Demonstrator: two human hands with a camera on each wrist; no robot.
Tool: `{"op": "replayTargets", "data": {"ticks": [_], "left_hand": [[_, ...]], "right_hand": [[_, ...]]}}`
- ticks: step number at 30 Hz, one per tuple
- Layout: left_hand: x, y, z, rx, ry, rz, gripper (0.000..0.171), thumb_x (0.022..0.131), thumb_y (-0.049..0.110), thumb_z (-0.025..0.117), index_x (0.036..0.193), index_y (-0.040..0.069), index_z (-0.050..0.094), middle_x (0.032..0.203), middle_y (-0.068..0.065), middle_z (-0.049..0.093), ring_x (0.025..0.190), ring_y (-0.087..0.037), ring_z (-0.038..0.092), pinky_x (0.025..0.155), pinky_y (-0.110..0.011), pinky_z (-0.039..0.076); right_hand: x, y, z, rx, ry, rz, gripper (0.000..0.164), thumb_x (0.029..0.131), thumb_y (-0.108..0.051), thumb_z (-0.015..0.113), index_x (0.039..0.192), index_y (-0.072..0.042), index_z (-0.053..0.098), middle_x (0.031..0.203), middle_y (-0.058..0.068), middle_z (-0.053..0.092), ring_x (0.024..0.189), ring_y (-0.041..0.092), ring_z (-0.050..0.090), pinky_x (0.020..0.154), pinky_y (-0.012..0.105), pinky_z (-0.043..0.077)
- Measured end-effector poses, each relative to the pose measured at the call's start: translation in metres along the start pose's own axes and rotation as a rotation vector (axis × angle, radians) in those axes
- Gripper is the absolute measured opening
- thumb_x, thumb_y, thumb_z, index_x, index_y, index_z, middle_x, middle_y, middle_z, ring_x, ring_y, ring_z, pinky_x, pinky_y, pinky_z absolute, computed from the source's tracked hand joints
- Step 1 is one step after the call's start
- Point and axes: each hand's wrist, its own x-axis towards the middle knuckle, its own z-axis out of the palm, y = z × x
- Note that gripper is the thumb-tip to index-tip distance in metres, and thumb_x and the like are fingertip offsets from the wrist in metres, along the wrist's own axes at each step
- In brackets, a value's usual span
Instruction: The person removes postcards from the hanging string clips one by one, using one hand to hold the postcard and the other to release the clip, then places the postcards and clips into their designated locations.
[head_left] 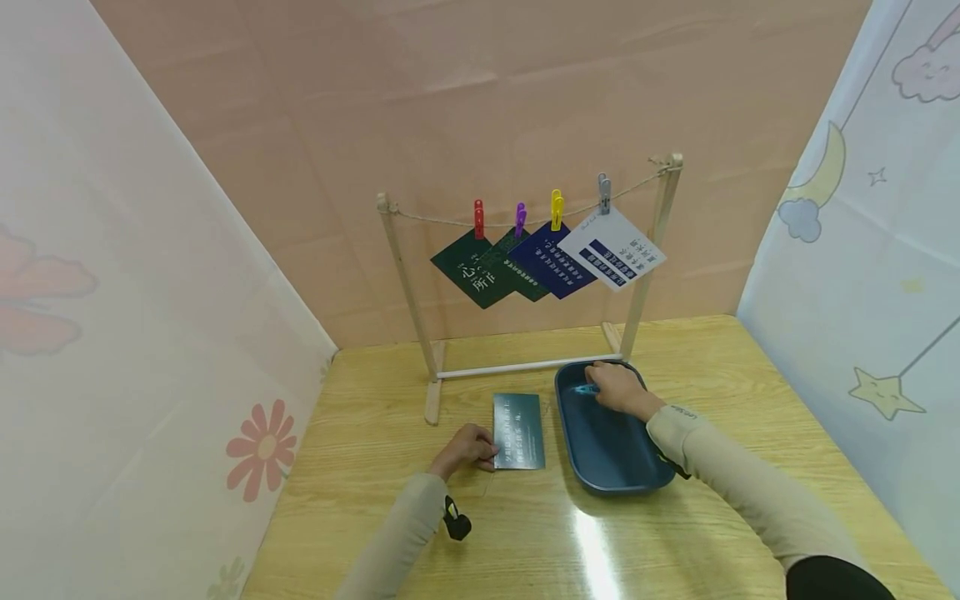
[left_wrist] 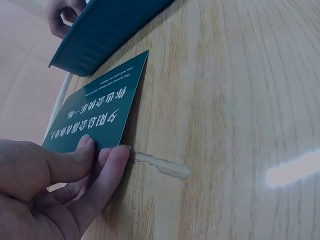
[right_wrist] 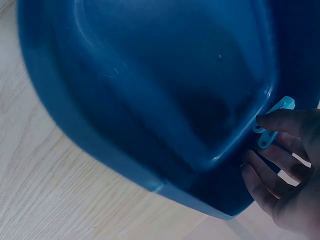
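My left hand (head_left: 468, 448) pinches the near left edge of a dark green card (head_left: 519, 431) with white writing, thumb on top and fingers beneath in the left wrist view. Inside the blue plastic basin (head_left: 611, 467), at its far end, my right hand (head_left: 617, 387) holds a light blue clothespin (right_wrist: 274, 123) between thumb and fingers. Behind them, a string carries a red clothespin (head_left: 478, 219), a purple clothespin (head_left: 520, 219), a yellow clothespin (head_left: 557, 210) and a grey clothespin (head_left: 603, 194). From these hang two green cards, a navy card (head_left: 551, 260) and a white card (head_left: 611, 248), overlapping.
A wooden rack with a left post (head_left: 408, 287), a right post (head_left: 654, 250) and a white bottom rod (head_left: 525, 366) stands at the back of the wooden table (head_left: 352, 483). The basin's far end meets the rod in the head view. Patterned curtains flank the table.
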Motion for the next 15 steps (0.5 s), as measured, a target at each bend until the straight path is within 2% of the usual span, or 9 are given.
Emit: {"op": "replayTargets", "data": {"ticks": [7,15], "left_hand": [[-0.0015,0.0019,-0.0019,-0.01,-0.013,0.014,0.011,0.093,-0.011,0.06,0.098,-0.02,0.06,0.083,-0.03,0.066,0.076,-0.045,0.069,0.068,-0.047,0.063],[-0.0002,-0.0014,-0.003,-0.047,0.007,-0.03,0.023,0.089,-0.01,0.065,0.111,-0.018,0.06,0.086,-0.023,0.068,0.073,-0.034,0.071,0.065,-0.043,0.063]], "right_hand": [[0.0012,0.0002,0.0046,0.005,-0.031,0.015,0.018,0.083,-0.001,0.074,0.098,-0.004,0.063,0.089,0.01,0.058,0.067,0.022,0.056,0.055,0.037,0.052],[0.0008,0.0012,0.0084,-0.002,-0.035,0.026,0.017,0.084,0.001,0.072,0.099,-0.004,0.065,0.091,0.012,0.06,0.075,0.027,0.062,0.062,0.041,0.057]]}}
